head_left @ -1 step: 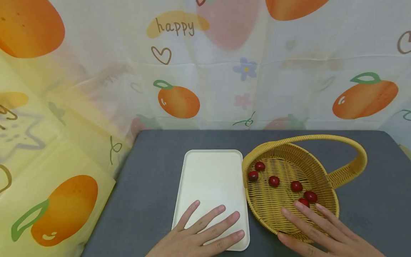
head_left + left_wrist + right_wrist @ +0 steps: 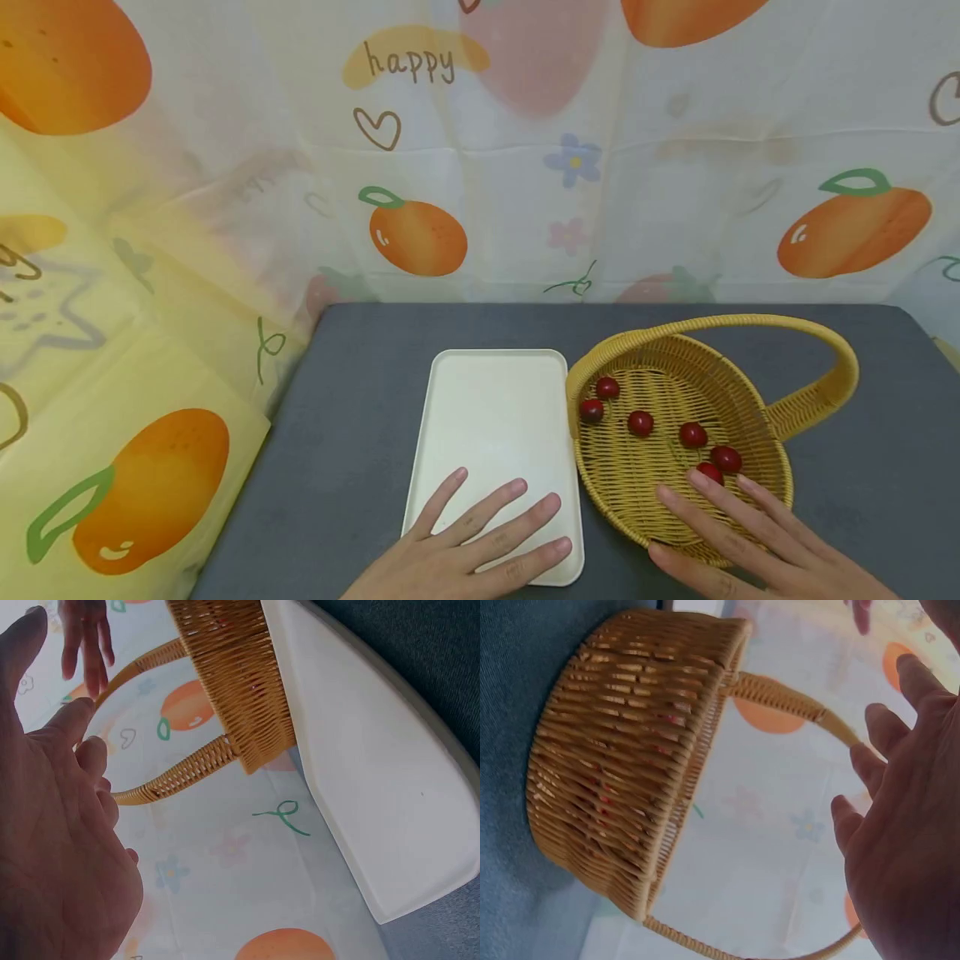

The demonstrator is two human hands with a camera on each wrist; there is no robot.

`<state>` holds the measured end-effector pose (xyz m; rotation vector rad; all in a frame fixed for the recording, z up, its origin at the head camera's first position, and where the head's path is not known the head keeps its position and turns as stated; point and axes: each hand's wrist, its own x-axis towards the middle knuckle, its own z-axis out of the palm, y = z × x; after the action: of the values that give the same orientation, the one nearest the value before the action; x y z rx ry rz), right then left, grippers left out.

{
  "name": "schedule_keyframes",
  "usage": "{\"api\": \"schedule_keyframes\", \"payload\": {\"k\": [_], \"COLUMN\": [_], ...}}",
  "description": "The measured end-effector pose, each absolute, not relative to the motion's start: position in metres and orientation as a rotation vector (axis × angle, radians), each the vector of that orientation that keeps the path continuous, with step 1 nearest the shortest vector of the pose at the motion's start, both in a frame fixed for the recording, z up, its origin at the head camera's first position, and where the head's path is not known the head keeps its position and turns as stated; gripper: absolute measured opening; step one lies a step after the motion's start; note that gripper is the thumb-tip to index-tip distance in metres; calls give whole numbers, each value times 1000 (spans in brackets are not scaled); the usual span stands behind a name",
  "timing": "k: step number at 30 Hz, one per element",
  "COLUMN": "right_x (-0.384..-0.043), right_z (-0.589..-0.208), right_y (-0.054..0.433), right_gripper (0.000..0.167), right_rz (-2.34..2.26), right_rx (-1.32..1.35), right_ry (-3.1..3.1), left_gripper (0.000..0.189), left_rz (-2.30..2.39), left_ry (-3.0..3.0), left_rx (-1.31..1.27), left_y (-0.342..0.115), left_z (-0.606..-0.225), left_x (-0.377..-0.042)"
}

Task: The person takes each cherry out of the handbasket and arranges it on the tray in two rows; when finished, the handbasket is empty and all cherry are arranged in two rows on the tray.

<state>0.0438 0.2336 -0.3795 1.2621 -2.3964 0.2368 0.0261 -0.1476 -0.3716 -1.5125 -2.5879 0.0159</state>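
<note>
With its fingers spread, my left hand (image 2: 472,542) hovers above the near end of a white rectangular tray (image 2: 495,417). My right hand (image 2: 772,550), fingers also extended, is over the near rim of a round woven basket (image 2: 626,500) with a tall arched handle (image 2: 817,342). Several dark red cherries (image 2: 640,423) lie inside on the basket's bottom; the nearest cherry (image 2: 709,474) is partly covered by a right fingertip. Both wrist views show the palms facing down, away from the basket (image 2: 622,750) and the tray (image 2: 382,765), and holding nothing.
Tray and basket stand side by side on a dark grey table (image 2: 345,433), the basket on the right with its rim right at the tray's edge. A fruit-printed cloth (image 2: 510,200) hangs behind the table and down its left side.
</note>
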Motion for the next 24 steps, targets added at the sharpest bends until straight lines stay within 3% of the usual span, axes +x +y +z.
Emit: {"api": "schedule_keyframes", "payload": {"k": [19,22,24], "right_x": [51,49,52], "right_z": [-380,-378,-377], "right_y": [244,254,259], "right_gripper": [73,79,79], "right_rz": [286,397,507], "right_rx": [1197,1070,849], "right_ry": [-2431,-2466,-2543], "left_gripper": [82,79,73], "left_rz": [15,-98,-286], "left_ry": [-2572,-2551,-2510], "left_rx": [-1508,-1487,-1430], "left_y": [-152,-155,-159], "left_z": [-370,-368,-364], "left_x": [27,19,12]}}
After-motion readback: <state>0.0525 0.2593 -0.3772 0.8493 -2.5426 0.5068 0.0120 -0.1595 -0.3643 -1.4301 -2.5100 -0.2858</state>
